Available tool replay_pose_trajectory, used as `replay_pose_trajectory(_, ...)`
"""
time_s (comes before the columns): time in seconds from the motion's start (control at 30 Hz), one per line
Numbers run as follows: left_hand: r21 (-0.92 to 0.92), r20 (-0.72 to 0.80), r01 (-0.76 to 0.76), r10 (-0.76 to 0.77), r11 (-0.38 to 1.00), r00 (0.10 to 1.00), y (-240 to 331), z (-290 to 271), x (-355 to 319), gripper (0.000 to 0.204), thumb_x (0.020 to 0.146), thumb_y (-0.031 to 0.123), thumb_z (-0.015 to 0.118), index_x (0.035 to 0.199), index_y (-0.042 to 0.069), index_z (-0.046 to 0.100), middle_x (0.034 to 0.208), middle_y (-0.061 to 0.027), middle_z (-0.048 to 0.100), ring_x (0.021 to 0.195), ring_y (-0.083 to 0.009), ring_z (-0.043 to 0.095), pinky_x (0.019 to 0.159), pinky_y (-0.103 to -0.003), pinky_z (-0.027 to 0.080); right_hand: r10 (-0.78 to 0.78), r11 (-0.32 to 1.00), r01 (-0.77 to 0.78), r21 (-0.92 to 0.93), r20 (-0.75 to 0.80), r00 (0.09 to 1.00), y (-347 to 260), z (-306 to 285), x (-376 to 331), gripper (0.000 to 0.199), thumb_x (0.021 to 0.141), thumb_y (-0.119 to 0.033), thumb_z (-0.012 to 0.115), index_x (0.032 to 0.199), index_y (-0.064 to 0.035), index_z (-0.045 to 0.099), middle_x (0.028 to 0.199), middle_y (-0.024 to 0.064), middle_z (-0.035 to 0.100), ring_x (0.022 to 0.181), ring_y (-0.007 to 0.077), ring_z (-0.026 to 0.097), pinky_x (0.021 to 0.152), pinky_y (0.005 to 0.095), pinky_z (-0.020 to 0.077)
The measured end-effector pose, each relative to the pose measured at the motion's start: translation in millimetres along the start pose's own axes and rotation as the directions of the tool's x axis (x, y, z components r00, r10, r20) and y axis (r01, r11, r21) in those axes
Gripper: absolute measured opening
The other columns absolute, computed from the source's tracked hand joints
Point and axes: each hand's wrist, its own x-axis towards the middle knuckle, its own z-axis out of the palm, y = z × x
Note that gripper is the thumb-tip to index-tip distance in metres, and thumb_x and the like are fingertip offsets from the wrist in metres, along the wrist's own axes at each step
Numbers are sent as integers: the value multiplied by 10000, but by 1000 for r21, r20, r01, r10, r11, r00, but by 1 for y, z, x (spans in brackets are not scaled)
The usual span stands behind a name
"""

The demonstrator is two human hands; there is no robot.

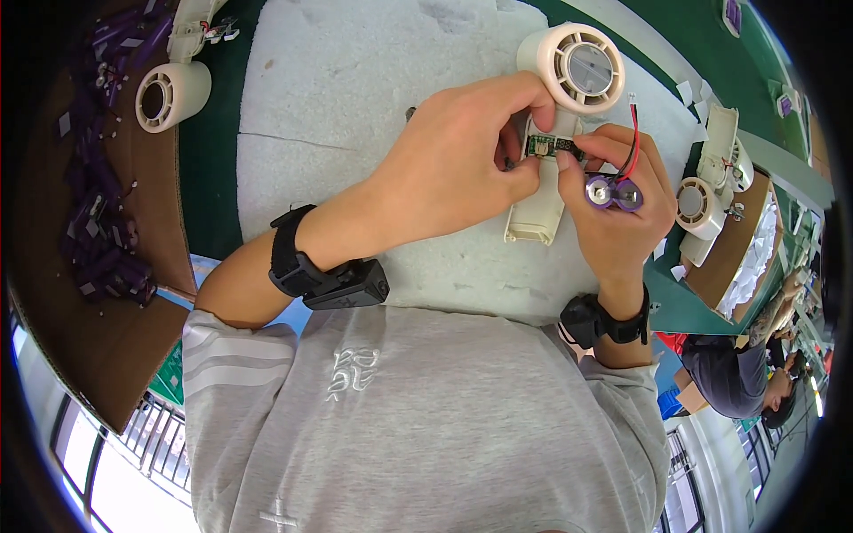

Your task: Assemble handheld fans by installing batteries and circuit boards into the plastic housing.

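A cream handheld fan (pixel 533 216) lies on the white foam pad, its round head (pixel 582 69) at the far end and its handle shell open. My left hand (pixel 462 147) is closed around the fan's neck and handle edge, with index finger and thumb on either side. Over the open handle sits a small green circuit board (pixel 540 145) with a dark display. My right hand (pixel 626 191) pinches the board's right end between thumb and index finger. Against its palm rests a purple two-cell battery pack (pixel 613 192) with red and black wires (pixel 634 147) rising to a white plug.
A cardboard box (pixel 98 355) of purple battery packs (pixel 107 258) stands at the left. Another fan (pixel 173 98) lies beside it. More fan parts (pixel 702 206) and a box of white pieces (pixel 751 253) are at the right. A co-worker (pixel 729 373) sits beyond.
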Motion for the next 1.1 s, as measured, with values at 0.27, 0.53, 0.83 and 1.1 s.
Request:
replay_pose_trajectory(0.27,17,-47,-45,45,999,998,-2,2,0,237,727,21,661,922,54,529,732,-66,573,626,-181,587,574,-311,471,46,999,-46,2,27,999,-2,0,1,217,638,19,772,836,-27,697,864,78,648,662,161,636,574,252,502)
replay_pose_trajectory(0.53,44,-28,-97,98,994,995,-2,-1,0,229,774,-11,684,987,50,628,867,-45,647,702,-134,625,628,-255,518,41,999,-40,-29,38,998,-2,-1,3,200,652,4,767,833,-15,684,861,77,648,674,163,639,593,255,505)
replay_pose_trajectory(0.83,201,30,-397,400,895,916,-9,-11,8,253,767,22,693,1001,111,730,922,-114,683,747,-266,665,653,-324,533,325,928,-337,156,97,941,1,-10,8,221,706,-54,777,870,-30,630,777,8,569,624,70,495,570,196,404)
replay_pose_trajectory(1.1,170,69,-326,319,930,945,-4,-14,9,298,729,-1,712,1005,110,737,1004,-115,678,796,-243,671,686,-295,543,367,820,-397,413,154,918,13,-29,3,115,849,-75,665,892,-5,584,701,-25,499,599,29,420,524,177,291)
